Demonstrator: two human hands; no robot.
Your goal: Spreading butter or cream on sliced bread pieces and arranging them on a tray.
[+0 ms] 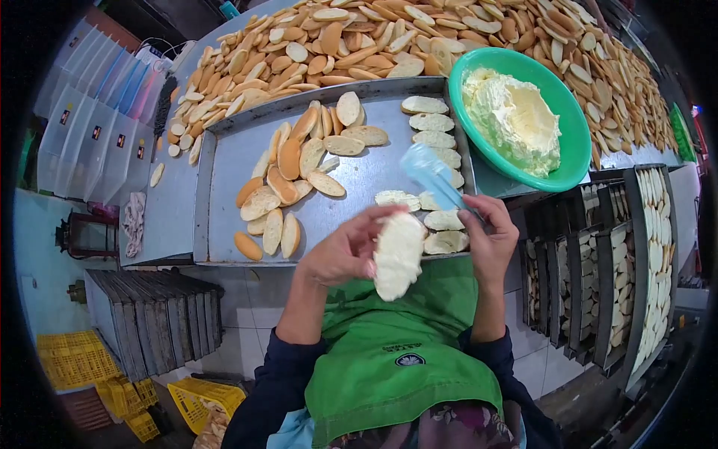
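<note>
My left hand (350, 244) holds an oval bread slice (398, 257) coated with pale cream, over the near edge of a metal tray (359, 179). In my right hand (491, 236) is a spatula with a light blue blade (432, 171), its blade above the tray's right part. Coated slices (433, 122) lie in a column along the tray's right side, with another coated slice (397, 199) beside them. Uncoated slices (289, 159) lie loosely in the tray's left half. A green bowl (580, 140) of pale cream (513, 120) stands at the tray's right corner.
A large heap of bread slices (359, 45) covers the table behind the tray. Filled trays (653, 269) stand in a rack at right. Stacked metal trays (151, 314) and yellow crates (76, 359) are at lower left. Clear plastic bins (84, 134) stand at upper left.
</note>
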